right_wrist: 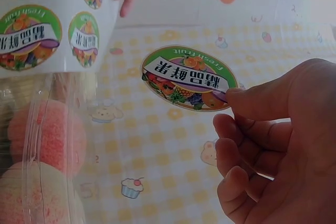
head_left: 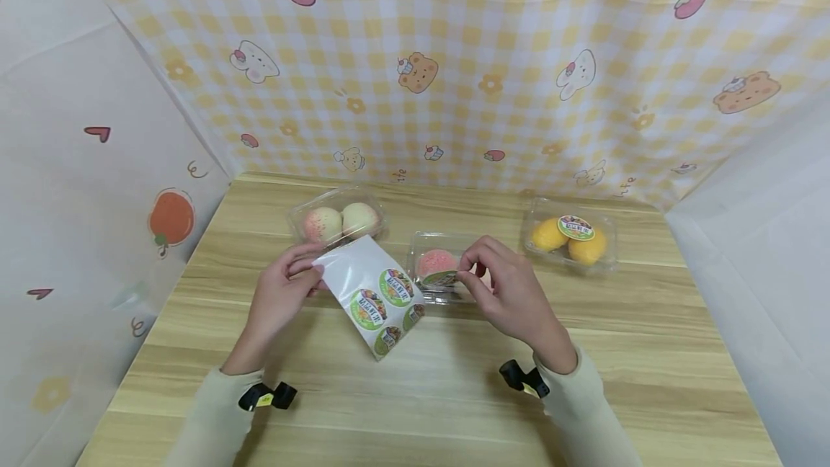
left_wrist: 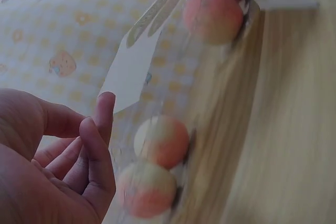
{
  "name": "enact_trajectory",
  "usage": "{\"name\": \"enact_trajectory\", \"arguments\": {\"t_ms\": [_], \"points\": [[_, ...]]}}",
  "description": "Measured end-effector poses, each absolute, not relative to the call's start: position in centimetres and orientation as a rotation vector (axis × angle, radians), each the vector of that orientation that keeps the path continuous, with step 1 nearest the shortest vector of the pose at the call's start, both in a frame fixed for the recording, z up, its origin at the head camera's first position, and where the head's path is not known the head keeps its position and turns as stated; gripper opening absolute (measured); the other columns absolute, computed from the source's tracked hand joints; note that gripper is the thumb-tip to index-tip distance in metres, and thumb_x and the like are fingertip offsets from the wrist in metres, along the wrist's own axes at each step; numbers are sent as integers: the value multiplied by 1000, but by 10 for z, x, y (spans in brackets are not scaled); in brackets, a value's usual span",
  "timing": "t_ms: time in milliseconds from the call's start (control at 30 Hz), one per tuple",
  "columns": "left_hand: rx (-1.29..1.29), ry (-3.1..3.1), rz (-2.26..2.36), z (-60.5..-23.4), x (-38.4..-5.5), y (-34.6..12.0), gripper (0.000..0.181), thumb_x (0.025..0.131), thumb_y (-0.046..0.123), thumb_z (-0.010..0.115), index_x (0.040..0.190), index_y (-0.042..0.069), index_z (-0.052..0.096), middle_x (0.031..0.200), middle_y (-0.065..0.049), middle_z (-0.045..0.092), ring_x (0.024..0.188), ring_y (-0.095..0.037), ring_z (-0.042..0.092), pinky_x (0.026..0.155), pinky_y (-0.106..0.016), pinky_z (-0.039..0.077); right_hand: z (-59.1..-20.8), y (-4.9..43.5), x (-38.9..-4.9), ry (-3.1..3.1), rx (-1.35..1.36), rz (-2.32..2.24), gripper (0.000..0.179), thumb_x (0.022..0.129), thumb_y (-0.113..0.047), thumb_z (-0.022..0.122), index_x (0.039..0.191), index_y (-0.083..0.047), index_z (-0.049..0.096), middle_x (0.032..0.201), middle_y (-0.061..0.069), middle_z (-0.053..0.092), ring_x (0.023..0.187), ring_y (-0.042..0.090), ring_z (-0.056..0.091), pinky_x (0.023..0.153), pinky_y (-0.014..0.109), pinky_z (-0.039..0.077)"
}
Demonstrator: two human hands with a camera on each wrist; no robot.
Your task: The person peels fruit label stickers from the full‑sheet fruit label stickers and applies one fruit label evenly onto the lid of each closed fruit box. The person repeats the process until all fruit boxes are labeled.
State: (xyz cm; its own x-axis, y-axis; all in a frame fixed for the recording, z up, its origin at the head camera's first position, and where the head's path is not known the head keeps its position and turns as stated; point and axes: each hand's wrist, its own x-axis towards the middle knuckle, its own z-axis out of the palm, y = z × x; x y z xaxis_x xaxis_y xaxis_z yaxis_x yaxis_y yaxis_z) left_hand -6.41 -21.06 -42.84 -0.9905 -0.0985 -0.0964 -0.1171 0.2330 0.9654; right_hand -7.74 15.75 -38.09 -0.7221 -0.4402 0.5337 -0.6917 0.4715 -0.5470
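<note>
A: Largest elements first?
B: At the back, a yellow-checked cloth [head_left: 454, 114]; below, a wood-grained table [head_left: 402, 416]; across its far part, in clear plastic, a left box [head_left: 333, 197], a middle box [head_left: 447, 236] and a right box [head_left: 603, 225].
A: Next in size?
B: A white sticker sheet [head_left: 353, 265], slanting between the left and middle boxes.
A: State of each hand?
B: For the left hand [head_left: 282, 290]: clamped by thumb and fingers on the sheet's upper-left corner. For the right hand [head_left: 509, 294]: pinching a loose sticker [right_wrist: 186, 80] by its edge, above the middle box (see last entry).
A: Contents of the boxes?
B: Left, two blush-tinted peaches [head_left: 361, 220]; middle, a pink fruit [head_left: 436, 264]; right, two yellow fruits [head_left: 586, 245].
A: Step in hand, and next move?
B: Judging by the label [head_left: 576, 228] on the right box, probably labelling, with the loose sticker not yet placed. Next, likely: lowering onto the middle box's lid, flat, printed face up, without creasing.
A: Direction of the sticker?
B: In the right wrist view, printed face toward the camera; apparent long axis sloping gently from free end, upper left, to pinched end, lower right. True outline, round or oval: uncertain.
</note>
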Motion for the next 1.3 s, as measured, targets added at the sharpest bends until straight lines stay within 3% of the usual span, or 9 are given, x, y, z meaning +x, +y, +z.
{"name": "enact_trajectory", "arguments": {"t_ms": [300, 467, 967, 1300], "points": [[-339, 2552, 1842, -437, -49, -250, 42, 109, 10, 67, 150, 1, 62, 119, -18, 79, 81, -10, 77, 72, -26, 63, -381, 160, -76, -2416, 953, 1115, 21, 95, 3, 80, 95, -14, 67, 96, -6, 65, 83, 13, 58, 57, 26, 44], [-426, 2621, 1777, -440, -43, -268, 41, 111, 12, 66, 150, 2, 62, 114, -12, 80, 82, -11, 77, 73, -26, 63, -381, 159, -77, -2416, 959, 1113, 21, 95, 3, 80, 95, -14, 67, 96, -6, 66, 83, 13, 59, 57, 26, 45], [-693, 2703, 1683, -452, -38, -317, 46, 110, 16, 66, 154, 2, 61, 96, 23, 73, 77, -3, 75, 70, -18, 60, -382, 160, -79, -2420, 952, 1107, 20, 95, 3, 80, 94, -13, 68, 95, -5, 66, 83, 13, 59, 58, 27, 45], [-753, 2710, 1672, -458, -41, -339, 46, 110, 11, 65, 153, -2, 58, 91, 27, 70, 74, -1, 72, 69, -17, 59, -383, 162, -80, -2423, 946, 1121, 20, 96, 2, 80, 95, -13, 67, 96, -5, 66, 83, 13, 58, 58, 26, 45]]}}
